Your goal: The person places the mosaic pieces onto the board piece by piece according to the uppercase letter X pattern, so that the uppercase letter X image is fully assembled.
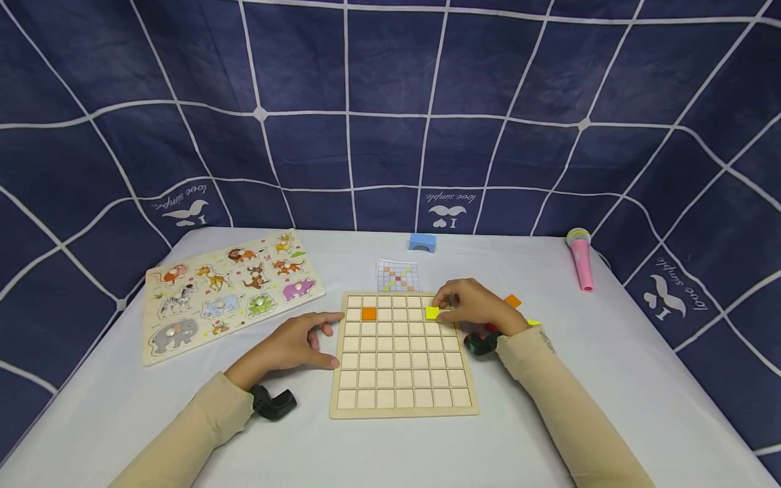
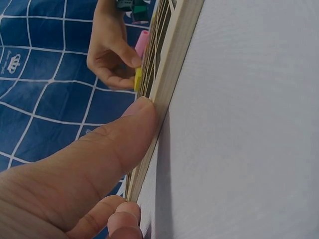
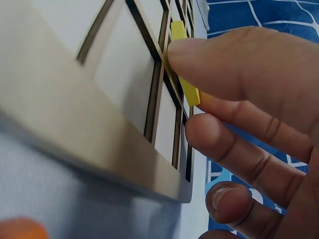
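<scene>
Now | my right hand (image 1: 472,306) pinches a yellow tile (image 1: 432,312) at the grid board's (image 1: 403,400) far right corner; my left hand (image 1: 299,342) lies flat, fingers relaxed, touching its left edge

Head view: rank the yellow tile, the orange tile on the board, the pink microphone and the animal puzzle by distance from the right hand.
1. yellow tile, at the right hand fingertips.
2. orange tile, leftward on the board.
3. pink microphone, far right.
4. animal puzzle, far left.
</scene>
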Demonstrator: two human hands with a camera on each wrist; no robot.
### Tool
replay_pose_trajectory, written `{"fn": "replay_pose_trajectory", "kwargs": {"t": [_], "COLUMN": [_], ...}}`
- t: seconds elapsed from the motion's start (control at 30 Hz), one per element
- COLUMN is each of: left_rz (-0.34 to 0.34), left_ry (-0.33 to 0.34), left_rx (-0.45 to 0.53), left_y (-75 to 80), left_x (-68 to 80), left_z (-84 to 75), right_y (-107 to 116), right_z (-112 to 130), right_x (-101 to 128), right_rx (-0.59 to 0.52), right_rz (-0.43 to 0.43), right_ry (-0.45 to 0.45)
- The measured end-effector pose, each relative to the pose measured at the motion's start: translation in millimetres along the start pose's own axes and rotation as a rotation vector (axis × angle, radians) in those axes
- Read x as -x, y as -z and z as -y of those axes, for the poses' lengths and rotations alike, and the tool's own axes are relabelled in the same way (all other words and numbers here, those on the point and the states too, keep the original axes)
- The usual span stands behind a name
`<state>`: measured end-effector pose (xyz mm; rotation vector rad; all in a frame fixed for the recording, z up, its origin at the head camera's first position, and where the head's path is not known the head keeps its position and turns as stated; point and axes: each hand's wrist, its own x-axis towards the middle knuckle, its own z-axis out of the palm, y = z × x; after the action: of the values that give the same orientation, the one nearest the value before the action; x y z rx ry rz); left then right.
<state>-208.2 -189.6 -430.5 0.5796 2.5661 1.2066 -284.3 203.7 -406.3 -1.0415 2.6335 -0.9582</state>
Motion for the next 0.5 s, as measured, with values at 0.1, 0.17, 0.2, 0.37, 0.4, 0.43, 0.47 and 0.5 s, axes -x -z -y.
{"fn": "replay_pose_trajectory", "kwargs": {"t": [0.1,0.17,0.2,0.37,0.4,0.43,0.47,0.5], "left_rz": [0.002,0.003,0.004,0.003,0.002,0.002,0.002,0.002], "left_ry": [0.001,0.000,0.000,-0.003,-0.003,-0.002,-0.002,-0.002], "left_rx": [0.001,0.002,0.002,0.003,0.004,0.003,0.004,0.004], "left_y": [0.3,0.3,0.3,0.2,0.2,0.3,0.2,0.1], "left_x": [-0.1,-0.2,-0.3,-0.7,-0.7,-0.7,-0.7,-0.7], "left_z": [-0.6,-0.8,-0.8,0.4,0.7,0.9,1.1,1.2], "right_y": [-0.2,-0.6,-1.1,-1.3,-1.1,-1.0,-0.9,-0.6], "right_z": [1.6,2.2,2.4,3.7,4.2,4.6,5.2,5.3], "right_x": [-1.4,-2.9,-3.8,-5.9,-6.2,-6.3,-6.4,-6.6], "right_rx": [0.000,-0.002,0.000,0.015,0.017,0.017,0.015,0.015], "right_rz": [0.006,0.017,0.023,0.037,0.038,0.040,0.043,0.048], "right_ry": [-0.010,-0.037,-0.050,-0.074,-0.077,-0.079,-0.082,-0.081]}}
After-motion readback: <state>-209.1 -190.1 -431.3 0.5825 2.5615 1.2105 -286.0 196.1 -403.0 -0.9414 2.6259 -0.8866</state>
